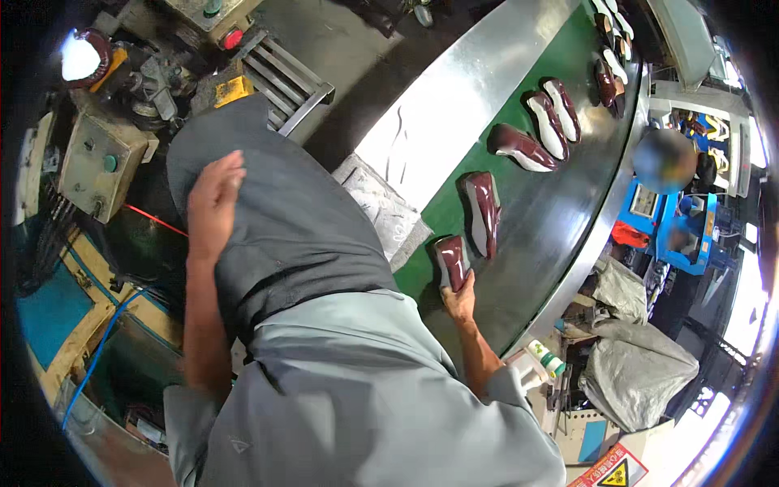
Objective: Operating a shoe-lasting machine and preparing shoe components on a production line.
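Note:
At the near end of the green conveyor belt (pixel 442 204), my right hand (pixel 460 300) grips a glossy burgundy shoe (pixel 451 258) with a pale sole side. Just beyond it another burgundy shoe (pixel 484 213) lies on its side. Farther along the belt rest several more like it, among them a tilted shoe (pixel 527 149) and a pair with white soles (pixel 560 114). My left hand (pixel 214 199) hovers over or rests on my dark trouser leg (pixel 292 203); its fingers are loosely extended and nothing shows in them.
Left of me stand a machine box (pixel 105 162) with a green button and a metal slatted rack (pixel 284 81). A grey cloth (pixel 381 207) drapes the belt's near edge. On the right are blue trays (pixel 686 235), a covered machine (pixel 637 365) and a person (pixel 665 161).

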The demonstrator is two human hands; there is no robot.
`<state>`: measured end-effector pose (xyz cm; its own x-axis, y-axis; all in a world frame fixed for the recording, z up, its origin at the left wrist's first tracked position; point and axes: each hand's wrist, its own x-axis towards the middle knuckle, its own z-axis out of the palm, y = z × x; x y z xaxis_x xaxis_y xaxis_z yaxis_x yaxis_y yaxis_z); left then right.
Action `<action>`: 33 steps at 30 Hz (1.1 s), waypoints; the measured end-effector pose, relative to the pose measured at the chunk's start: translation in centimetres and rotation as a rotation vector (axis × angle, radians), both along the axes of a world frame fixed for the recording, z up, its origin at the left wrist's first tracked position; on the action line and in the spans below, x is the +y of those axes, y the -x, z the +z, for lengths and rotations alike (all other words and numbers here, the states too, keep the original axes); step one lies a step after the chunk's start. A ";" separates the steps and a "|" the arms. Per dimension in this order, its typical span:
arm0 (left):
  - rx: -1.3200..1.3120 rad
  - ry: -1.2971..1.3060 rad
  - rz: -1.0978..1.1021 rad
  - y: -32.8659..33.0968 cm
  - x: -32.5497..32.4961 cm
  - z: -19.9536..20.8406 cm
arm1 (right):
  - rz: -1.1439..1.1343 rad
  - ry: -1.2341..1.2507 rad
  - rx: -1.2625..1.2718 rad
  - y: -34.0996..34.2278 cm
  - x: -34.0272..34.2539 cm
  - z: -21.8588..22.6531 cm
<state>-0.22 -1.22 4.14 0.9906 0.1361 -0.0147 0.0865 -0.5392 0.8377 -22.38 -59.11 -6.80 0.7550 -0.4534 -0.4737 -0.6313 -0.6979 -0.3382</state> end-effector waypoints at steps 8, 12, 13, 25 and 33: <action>0.005 0.404 -0.340 -5.9 -10.7 3.3 | -0.067 -0.789 -0.109 -18.7 11.3 10.8; -0.337 0.150 -0.223 -9.4 -10.2 4.3 | 0.321 -0.851 0.047 -27.3 21.0 14.3; -0.373 0.147 -0.130 -9.8 -8.8 4.6 | 0.415 -0.906 0.050 -28.6 22.8 14.2; -0.119 -0.123 0.414 -2.6 3.5 -0.5 | 1.627 -0.158 -0.401 -26.8 34.5 16.9; 0.018 0.024 0.427 -2.7 5.0 -2.1 | 1.643 -0.251 -0.351 -28.5 35.1 16.2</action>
